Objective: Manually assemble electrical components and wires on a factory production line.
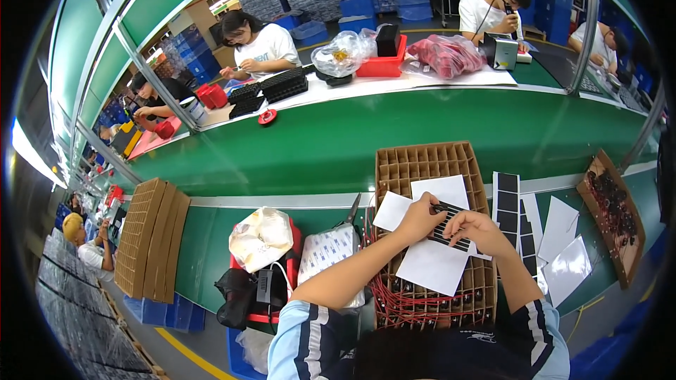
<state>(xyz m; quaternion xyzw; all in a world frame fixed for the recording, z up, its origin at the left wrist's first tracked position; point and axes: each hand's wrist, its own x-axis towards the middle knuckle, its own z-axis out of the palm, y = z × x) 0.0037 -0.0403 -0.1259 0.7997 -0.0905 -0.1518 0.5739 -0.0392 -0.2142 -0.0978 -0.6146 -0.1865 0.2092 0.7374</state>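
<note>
A small sheet with black strips (442,233) lies between my hands, over white papers (434,267) on a cardboard divider tray (408,163). My left hand (421,218) grips the sheet's left edge, fingers bent over it. From the right, my right hand (473,229) reaches over the strips with its thumb and fingers bent together at the sheet; anything small in that pinch is hidden. Red wires (405,302) with black parts fill the near cells of the tray, below the papers.
Right of the tray lie sheets of black squares (507,200), loose white sheets (567,271) and a carton of black parts (612,204). Left are a white bag (260,239) on a red bin, a bubble-wrap pack (327,253) and upright divider trays (148,239). Co-workers sit beyond the green partition (317,141).
</note>
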